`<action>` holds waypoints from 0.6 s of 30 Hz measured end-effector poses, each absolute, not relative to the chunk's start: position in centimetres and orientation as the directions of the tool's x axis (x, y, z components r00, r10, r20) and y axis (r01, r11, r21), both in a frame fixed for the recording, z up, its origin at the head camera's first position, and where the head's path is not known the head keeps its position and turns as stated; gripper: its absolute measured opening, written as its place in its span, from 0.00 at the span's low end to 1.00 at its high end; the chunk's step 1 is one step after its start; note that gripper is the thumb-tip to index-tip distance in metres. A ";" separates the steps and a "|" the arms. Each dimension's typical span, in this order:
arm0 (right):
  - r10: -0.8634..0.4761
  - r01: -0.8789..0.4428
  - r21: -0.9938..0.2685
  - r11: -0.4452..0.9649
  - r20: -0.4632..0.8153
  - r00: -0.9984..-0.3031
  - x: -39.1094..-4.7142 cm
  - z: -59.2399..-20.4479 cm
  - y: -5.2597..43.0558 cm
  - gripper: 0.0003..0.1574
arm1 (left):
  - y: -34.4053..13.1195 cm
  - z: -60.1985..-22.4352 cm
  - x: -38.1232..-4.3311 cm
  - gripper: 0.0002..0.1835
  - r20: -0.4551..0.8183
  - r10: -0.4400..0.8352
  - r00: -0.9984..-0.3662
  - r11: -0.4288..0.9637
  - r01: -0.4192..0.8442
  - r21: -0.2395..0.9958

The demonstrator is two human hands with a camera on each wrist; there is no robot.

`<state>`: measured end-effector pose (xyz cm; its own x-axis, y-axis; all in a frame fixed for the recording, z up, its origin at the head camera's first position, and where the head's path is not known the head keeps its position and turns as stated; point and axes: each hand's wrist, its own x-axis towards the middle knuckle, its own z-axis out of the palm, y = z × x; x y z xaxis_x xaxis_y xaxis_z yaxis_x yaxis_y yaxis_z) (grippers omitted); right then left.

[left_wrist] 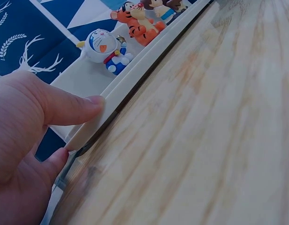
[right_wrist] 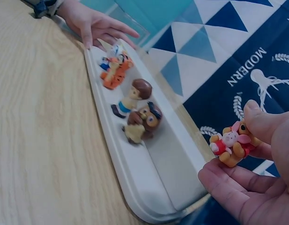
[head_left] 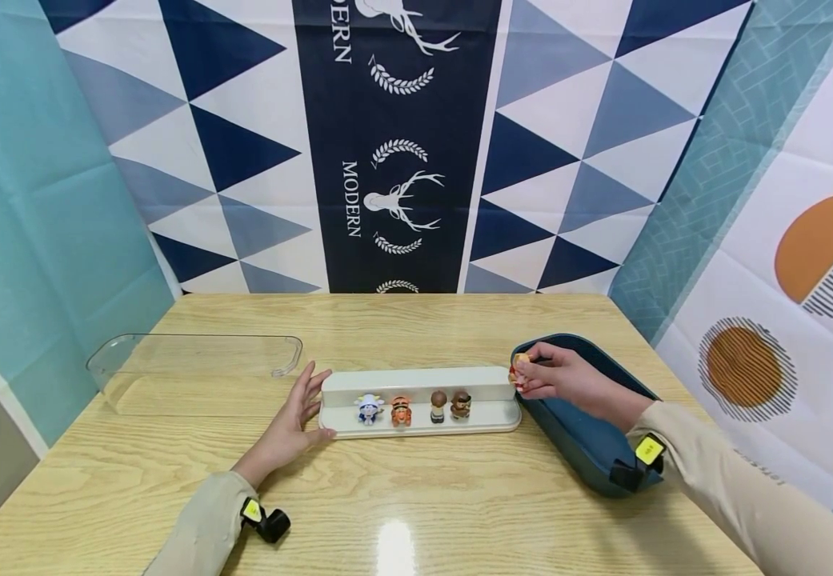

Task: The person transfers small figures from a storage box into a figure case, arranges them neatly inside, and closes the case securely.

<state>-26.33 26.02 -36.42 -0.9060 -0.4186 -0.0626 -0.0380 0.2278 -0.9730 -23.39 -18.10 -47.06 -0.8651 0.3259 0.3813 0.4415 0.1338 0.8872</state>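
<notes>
My left hand point(head_left: 288, 428) is at the left end of a white two-step display stand point(head_left: 416, 381). Its thumb rests on the front rim and the other fingers spread straight along the end. Between thumb and fingers, my right hand point(head_left: 574, 386) pinches a small bear-and-piglet figurine point(right_wrist: 232, 143), just above the stand's right end. On the lower step stand a blue-and-white cat figurine point(left_wrist: 107, 49), an orange tiger figurine point(head_left: 401, 412), a brown-haired boy figurine point(right_wrist: 135, 96) and a brown owl figurine point(right_wrist: 145, 123).
A dark blue bin point(head_left: 567, 452) sits to the right, beneath my right forearm. At the left lies a clear plastic cover point(head_left: 196, 336). The wooden table point(head_left: 358, 512) meets patterned cloth point(head_left: 394, 200) at its back and cloth at both sides.
</notes>
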 end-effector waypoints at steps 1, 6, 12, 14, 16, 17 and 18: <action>-0.423 -0.037 -0.972 0.230 -0.066 -0.904 -26.3 -36.5 25.8 0.10 | -18.1 -47.0 -23.4 0.62 0.381 0.326 -0.865 0.134 0.441 0.887; -0.437 -0.018 -0.971 0.239 -0.090 -0.895 -26.1 -36.9 25.0 0.11 | -18.1 -47.0 -23.3 0.62 0.391 0.325 -0.861 0.147 0.454 0.879; -0.426 -0.001 -0.970 0.242 -0.106 -0.898 -25.8 -37.2 23.9 0.09 | -18.0 -46.7 -23.2 0.61 0.390 0.323 -0.863 0.133 0.449 0.884; -0.425 0.007 -0.970 0.242 -0.113 -0.898 -25.7 -37.3 23.5 0.09 | -18.0 -46.7 -23.2 0.61 0.388 0.323 -0.863 0.128 0.446 0.886; -0.423 0.008 -0.969 0.247 -0.116 -0.899 -25.6 -37.5 23.1 0.10 | -18.0 -46.7 -23.2 0.61 0.383 0.322 -0.866 0.126 0.440 0.889; -0.422 0.005 -0.968 0.251 -0.114 -0.899 -25.5 -37.6 22.9 0.10 | -18.0 -46.7 -23.2 0.61 0.381 0.322 -0.867 0.127 0.438 0.890; -0.419 0.004 -0.968 0.253 -0.113 -0.901 -25.5 -37.7 22.7 0.11 | -18.0 -46.7 -23.3 0.61 0.379 0.322 -0.868 0.126 0.436 0.891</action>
<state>-25.48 22.70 -37.68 -0.9007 -0.4194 -0.1135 0.0042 0.2527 -0.9675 -23.26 -17.97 -46.74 -0.8675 0.3219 0.3792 0.4363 0.1264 0.8909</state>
